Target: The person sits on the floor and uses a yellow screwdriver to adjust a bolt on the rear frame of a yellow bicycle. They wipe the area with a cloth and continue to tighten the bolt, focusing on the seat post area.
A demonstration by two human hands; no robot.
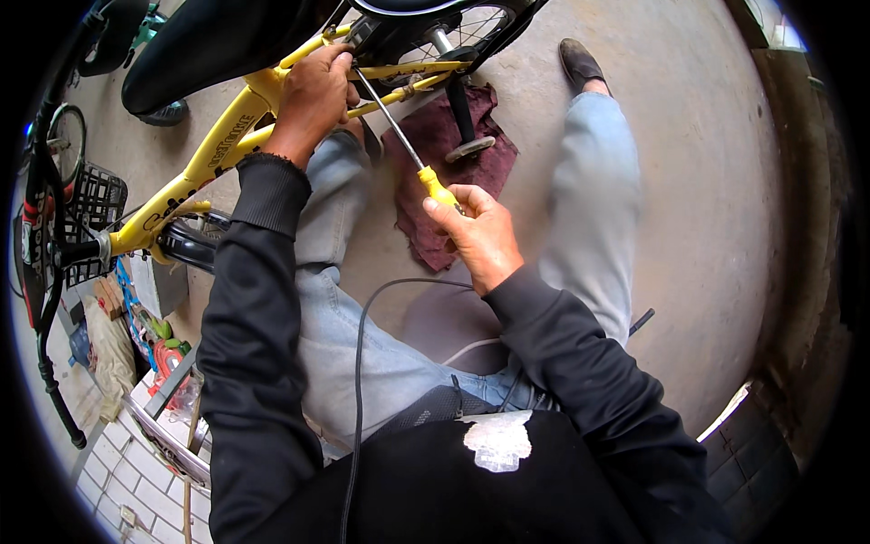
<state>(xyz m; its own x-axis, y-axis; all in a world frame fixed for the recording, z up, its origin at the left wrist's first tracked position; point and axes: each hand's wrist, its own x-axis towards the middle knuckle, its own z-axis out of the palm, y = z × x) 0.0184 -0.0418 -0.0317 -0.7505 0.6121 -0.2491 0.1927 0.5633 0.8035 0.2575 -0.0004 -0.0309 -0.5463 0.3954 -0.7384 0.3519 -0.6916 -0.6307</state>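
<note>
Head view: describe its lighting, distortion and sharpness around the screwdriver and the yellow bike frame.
Head view: soft, even daylight, no hard shadows or glare; fisheye bends the yellow bike frame and darkens the rim; the right hand and the screwdriver are sharp, as is the left hand; the tiles at the lower left are smeared.

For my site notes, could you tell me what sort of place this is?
Probably an informal bicycle repair spot outdoors: a bare concrete floor, a yellow-framed bicycle being worked on with a yellow-handled screwdriver, and a dark red rag.
</note>
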